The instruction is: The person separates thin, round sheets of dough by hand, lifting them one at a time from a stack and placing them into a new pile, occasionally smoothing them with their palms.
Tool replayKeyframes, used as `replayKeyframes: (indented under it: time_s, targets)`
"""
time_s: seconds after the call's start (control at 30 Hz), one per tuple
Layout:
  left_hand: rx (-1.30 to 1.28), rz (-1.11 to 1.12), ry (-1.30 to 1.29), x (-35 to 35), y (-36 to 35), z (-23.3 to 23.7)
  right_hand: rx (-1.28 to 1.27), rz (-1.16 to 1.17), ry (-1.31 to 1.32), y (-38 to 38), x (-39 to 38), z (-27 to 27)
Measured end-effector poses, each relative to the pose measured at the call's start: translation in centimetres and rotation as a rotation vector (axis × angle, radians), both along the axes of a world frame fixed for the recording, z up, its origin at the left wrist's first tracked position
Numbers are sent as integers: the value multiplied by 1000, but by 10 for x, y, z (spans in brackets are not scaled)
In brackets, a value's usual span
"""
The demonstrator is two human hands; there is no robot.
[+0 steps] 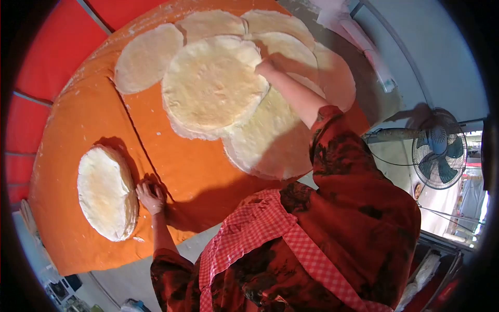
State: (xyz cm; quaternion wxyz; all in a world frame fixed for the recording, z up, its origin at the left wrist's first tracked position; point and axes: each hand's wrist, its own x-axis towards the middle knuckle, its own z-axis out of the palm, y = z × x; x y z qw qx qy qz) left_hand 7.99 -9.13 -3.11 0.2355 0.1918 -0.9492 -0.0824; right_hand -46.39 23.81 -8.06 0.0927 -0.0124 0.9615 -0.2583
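My right hand [266, 68] reaches across the table, its fingers closed at the right edge of a large round flatbread [210, 83]. That flatbread is pale with faint yellowish patches and overlaps other thin rounds, among them a big one [270, 140] on the near side, partly in my arm's shadow. Beside a tall stack of flatbreads [104, 192] on the left, my left hand [150, 196] lies on the orange cloth with its fingers apart, fingertips near the stack's side.
An orange cloth [176, 161] dusted with flour covers the round table. More thin rounds [148, 58] lie along its far side. A standing fan [439, 151] is off to the right. Red panels [49, 67] border the table's left.
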Motion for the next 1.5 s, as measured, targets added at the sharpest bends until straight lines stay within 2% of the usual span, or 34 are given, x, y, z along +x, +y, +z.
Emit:
replayKeyframes:
  time_s: [0.1,0.13,0.23,0.33,0.4,0.43,0.5,0.53,0.6,0.67,0.7,0.77,0.83,0.9,1.0,1.1,1.2,1.27,1.3,1.37,1.43,1.5]
  targets:
    - [-25,3,-27,2,-5,-9,-193,59,-215,8,31,62]
    - [-20,14,-35,1,-3,-9,-308,34,-246,11,27,57]
    - [-90,56,-46,-1,0,-8,-1094,-14,-770,17,19,45]
    - [-65,14,-60,0,-4,-10,-942,194,-580,-7,21,46]
    - [-145,36,-47,4,-11,-22,-452,131,-327,-23,17,67]
    - [-210,39,-31,8,-15,-30,-558,91,-369,-18,24,96]
    - [-103,21,-24,-3,-1,-10,-776,20,-428,-14,58,165]
    - [-100,-2,-4,-3,-3,-13,-838,112,-369,4,78,186]
    - [-91,-20,-16,4,-11,-20,-947,297,-253,78,126,230]
    - [-90,0,-68,9,-18,-27,-979,227,-243,133,152,247]
    - [-78,6,-80,9,-18,-27,-959,62,-289,157,159,238]
    - [-60,27,-107,9,-17,-24,-1132,16,-298,217,166,170]
    - [-104,15,-54,10,-14,-24,-584,106,-285,285,166,94]
    - [-146,2,-27,5,-14,-23,164,203,-49,287,175,61]
    - [-232,7,-23,8,-16,-28,-118,-79,62,277,193,69]
    - [-213,65,-63,8,-16,-31,-97,-183,-26,286,201,64]
    - [-218,88,-123,11,-19,-35,-583,-254,-193,302,211,52]
    - [-200,65,-85,10,-9,-26,-847,-24,-384,304,219,78]
    - [-206,137,-118,8,-1,-21,-980,90,-474,303,226,88]
    - [-360,114,28,10,-11,-37,-893,116,-391,295,228,92]
    - [-89,73,-71,1,6,-4,-984,-14,-393,274,230,112]
    - [-105,74,-20,3,2,-11,-1054,-155,-477,267,227,108]
